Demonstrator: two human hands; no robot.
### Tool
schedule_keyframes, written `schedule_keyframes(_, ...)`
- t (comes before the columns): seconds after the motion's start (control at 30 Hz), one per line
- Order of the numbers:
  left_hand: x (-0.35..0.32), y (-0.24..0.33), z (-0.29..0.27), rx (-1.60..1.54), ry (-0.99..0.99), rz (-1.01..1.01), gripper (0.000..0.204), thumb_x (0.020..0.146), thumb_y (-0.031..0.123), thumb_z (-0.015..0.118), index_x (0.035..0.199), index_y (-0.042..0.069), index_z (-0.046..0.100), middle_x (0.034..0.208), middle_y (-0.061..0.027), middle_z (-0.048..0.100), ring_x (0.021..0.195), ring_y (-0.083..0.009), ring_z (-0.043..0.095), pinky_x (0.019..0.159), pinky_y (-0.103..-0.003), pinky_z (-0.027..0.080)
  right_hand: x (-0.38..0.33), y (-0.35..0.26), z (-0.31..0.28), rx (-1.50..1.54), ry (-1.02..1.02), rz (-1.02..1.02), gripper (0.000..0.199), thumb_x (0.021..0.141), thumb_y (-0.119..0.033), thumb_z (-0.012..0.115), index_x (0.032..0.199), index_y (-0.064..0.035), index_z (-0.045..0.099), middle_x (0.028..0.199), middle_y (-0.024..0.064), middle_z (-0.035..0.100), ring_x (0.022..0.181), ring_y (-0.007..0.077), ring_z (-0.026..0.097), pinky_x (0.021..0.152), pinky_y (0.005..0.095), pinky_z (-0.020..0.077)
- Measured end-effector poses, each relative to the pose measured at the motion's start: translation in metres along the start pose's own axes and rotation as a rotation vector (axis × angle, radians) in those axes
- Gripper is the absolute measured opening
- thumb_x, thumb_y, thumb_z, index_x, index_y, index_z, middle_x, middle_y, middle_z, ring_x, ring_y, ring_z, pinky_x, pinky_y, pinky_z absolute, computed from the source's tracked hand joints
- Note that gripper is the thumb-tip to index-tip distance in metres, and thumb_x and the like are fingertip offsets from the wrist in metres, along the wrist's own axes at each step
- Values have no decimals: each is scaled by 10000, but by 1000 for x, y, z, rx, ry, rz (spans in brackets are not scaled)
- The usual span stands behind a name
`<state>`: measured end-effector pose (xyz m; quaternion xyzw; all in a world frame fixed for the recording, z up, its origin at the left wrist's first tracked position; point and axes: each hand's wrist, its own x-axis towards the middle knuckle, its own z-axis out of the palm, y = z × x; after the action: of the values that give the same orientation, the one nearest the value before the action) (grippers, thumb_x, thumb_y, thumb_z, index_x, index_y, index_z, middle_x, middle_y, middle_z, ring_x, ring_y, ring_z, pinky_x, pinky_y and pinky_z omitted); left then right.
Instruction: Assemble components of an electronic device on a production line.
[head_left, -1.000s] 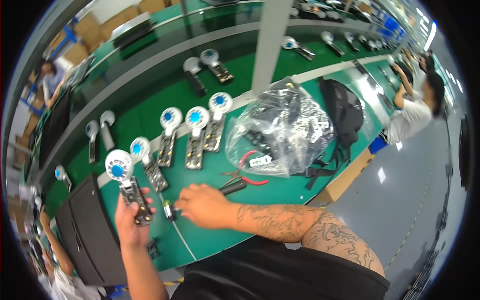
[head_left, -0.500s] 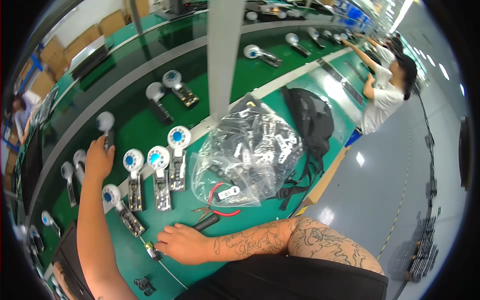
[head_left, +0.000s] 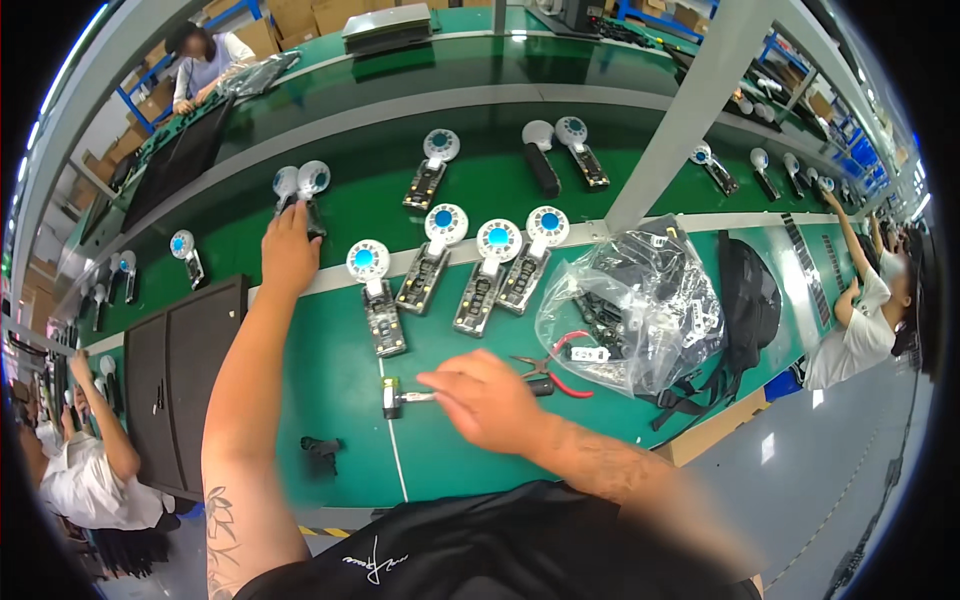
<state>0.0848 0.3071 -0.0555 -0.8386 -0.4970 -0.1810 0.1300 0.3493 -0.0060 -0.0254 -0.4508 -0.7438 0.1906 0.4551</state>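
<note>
On the green conveyor, my left hand (head_left: 290, 250) has its fingers closed round the handle of a handheld fan (head_left: 313, 178); a second white-headed fan (head_left: 285, 183) touches it on the left. My right hand (head_left: 485, 400) hovers over a hammer (head_left: 391, 398) lying on the table, fingers stretched out, slightly blurred, covering part of its shaft. Beyond the right hand stand several fans in a loose row, such as this fan (head_left: 381, 305), their blue-centred round heads up and their handles uncovered, showing circuit boards. Red-handled pliers (head_left: 568, 378) lie just right of that hand.
A clear plastic bag of parts (head_left: 640, 320) and a black backpack (head_left: 750, 300) occupy the right of the table. Small black pieces (head_left: 321, 453) lie near me, beside a dark brown panel (head_left: 180, 390). A grey post (head_left: 690, 110) rises at the conveyor's edge. Co-workers sit on both sides.
The view has swung left. My left hand has moved along the belt from a single fan to a pair farther left. The right hand has shifted from the hammer's head toward its handle.
</note>
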Motion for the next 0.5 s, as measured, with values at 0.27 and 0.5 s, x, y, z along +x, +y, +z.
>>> schedule_keyframes(0.27, -20, -13, -2, -27, -23, 122, 639, 893, 159, 722, 1490, 66, 514, 1398, -150, 634, 1133, -370, 671, 997, -449, 519, 122, 42, -141, -674, 191, 442, 328, 955, -196, 659, 1183, 31, 724, 1080, 193, 770, 949, 366, 728, 839, 427, 577)
schedule_keyframes(0.5, -12, 12, -13, 79, -114, 62, 632, 916, 309, 752, 1498, 245, 514, 1244, -83, 664, 1202, -298, 611, 1011, -441, 464, 178, 240, -152, -1132, -285, 641, 289, 968, -242, 625, 1014, 4, 770, 1059, 239, 769, 978, 462, 718, 857, 492, 580)
